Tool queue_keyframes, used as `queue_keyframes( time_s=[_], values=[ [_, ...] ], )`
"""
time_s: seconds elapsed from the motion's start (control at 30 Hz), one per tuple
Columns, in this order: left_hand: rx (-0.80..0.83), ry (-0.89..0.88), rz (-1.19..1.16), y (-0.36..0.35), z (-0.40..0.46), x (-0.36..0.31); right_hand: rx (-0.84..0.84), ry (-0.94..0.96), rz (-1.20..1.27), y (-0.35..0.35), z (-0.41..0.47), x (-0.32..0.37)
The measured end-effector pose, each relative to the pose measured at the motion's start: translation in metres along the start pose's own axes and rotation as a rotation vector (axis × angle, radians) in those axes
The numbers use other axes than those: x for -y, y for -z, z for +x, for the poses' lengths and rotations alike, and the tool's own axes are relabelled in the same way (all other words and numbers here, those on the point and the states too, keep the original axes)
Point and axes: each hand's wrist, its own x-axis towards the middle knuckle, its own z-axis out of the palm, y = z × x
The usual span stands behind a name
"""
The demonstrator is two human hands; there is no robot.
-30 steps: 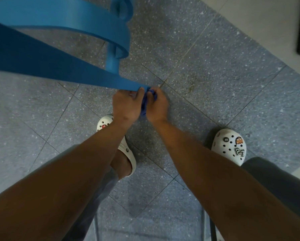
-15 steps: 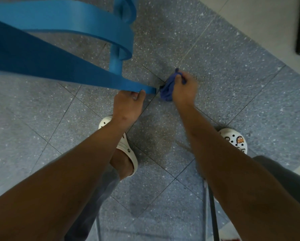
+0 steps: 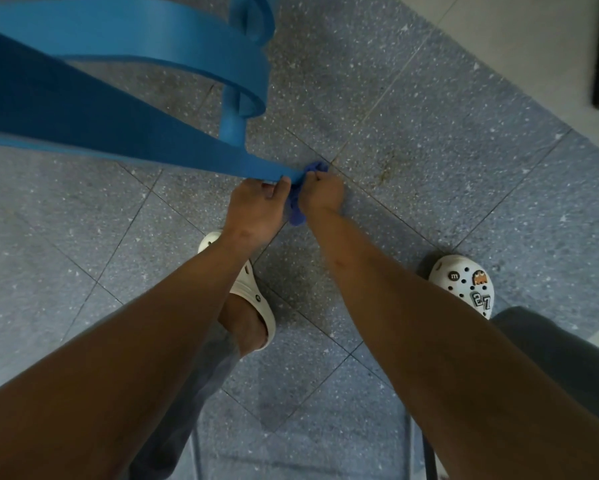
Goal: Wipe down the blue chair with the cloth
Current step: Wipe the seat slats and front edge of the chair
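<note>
View down over two bare forearms and white clogs (image 3: 464,285) on a speckled grey floor (image 3: 464,140). The left hand (image 3: 253,209) curls its fingers round the near end of a bar of the blue chair (image 3: 125,98), steadying it. The right hand (image 3: 320,195) grips a bunched blue cloth (image 3: 296,211) against that tip. The bar's end seems to be under wiping; next likely calls for sliding the cloth along the bar
</note>
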Motion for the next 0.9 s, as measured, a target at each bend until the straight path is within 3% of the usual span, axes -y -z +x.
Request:
queue_keyframes(
  time_s=[0.1,0.23,0.53,0.67,0.9],
  values=[
    [-0.006,0.002,-0.007,0.001,-0.001,-0.001,0.083,-0.043,0.036,0.009,-0.001,-0.001],
    [-0.024,-0.048,0.010,0.005,-0.009,-0.002,0.038,0.167,0.191,0.011,-0.010,-0.002],
    [-0.127,-0.107,-0.055,0.018,-0.030,-0.010,0.404,0.217,0.127,0.031,-0.033,0.036],
    [-0.167,-0.080,-0.100,0.028,-0.041,-0.017,0.420,0.306,0.185,0.038,-0.075,0.055],
    [-0.233,-0.133,-0.142,0.058,-0.073,-0.032,0.407,0.246,0.444,0.039,-0.126,0.066]
  ],
)
